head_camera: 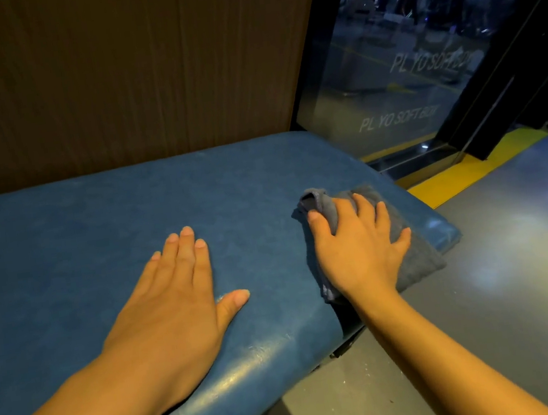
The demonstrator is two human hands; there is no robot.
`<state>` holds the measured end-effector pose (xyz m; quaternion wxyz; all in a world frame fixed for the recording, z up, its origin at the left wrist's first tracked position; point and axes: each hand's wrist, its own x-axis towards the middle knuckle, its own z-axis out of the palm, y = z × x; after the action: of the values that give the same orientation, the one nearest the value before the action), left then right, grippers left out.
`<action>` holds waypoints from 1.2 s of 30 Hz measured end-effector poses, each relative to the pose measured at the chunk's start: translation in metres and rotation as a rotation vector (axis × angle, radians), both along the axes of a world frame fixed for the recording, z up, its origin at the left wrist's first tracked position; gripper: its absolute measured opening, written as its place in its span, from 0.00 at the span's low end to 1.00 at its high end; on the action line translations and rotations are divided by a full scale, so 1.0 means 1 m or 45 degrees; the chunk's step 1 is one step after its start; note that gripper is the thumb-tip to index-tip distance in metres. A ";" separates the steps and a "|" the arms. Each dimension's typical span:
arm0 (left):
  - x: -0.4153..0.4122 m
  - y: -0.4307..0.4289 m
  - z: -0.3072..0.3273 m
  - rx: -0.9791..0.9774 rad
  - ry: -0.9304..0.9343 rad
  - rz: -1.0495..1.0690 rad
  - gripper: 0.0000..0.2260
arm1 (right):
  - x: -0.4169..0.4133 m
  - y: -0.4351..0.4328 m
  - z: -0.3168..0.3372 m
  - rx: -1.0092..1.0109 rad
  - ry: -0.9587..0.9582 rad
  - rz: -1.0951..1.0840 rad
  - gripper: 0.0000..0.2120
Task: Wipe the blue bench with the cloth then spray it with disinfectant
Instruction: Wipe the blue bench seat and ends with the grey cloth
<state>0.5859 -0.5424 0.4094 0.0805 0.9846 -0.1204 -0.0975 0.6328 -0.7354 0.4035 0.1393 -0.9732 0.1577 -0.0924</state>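
Two hands on blue counter [79, 231]: left hand [173, 299] flat, empty (brace); right hand [357, 249] spread, pressing grey cloth [420, 261] near end. Keep pressure even, strokes overlapping.

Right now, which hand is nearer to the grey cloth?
Right. The right hand presses directly on the cloth at the right end of the bench. The left hand lies flat on the bare seat to the left of the cloth, not touching it.
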 end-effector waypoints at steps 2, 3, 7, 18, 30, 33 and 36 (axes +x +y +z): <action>-0.001 0.001 0.000 -0.025 -0.021 0.005 0.39 | 0.011 0.013 0.003 0.002 0.016 0.088 0.24; -0.001 0.002 -0.001 -0.021 -0.046 -0.007 0.40 | 0.018 0.019 0.004 0.012 0.023 0.129 0.23; 0.002 0.003 -0.006 -0.027 -0.126 -0.045 0.43 | 0.065 0.041 0.010 0.047 0.104 0.235 0.23; 0.006 0.004 -0.014 0.085 -0.087 0.017 0.40 | 0.150 0.105 0.018 -0.008 0.163 0.494 0.26; 0.001 0.007 -0.012 0.108 -0.159 0.082 0.43 | 0.088 0.091 0.017 -0.063 0.055 1.124 0.22; -0.008 0.004 0.006 0.191 -0.038 0.091 0.46 | 0.061 0.062 0.018 -0.080 0.079 1.125 0.22; -0.016 0.007 0.008 0.033 -0.124 0.155 0.51 | 0.043 0.027 0.019 -0.087 0.087 1.065 0.21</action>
<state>0.5700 -0.5357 0.4171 0.0677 0.9947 -0.0629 -0.0462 0.6754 -0.7089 0.4224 0.1273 -0.9599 -0.2498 -0.0009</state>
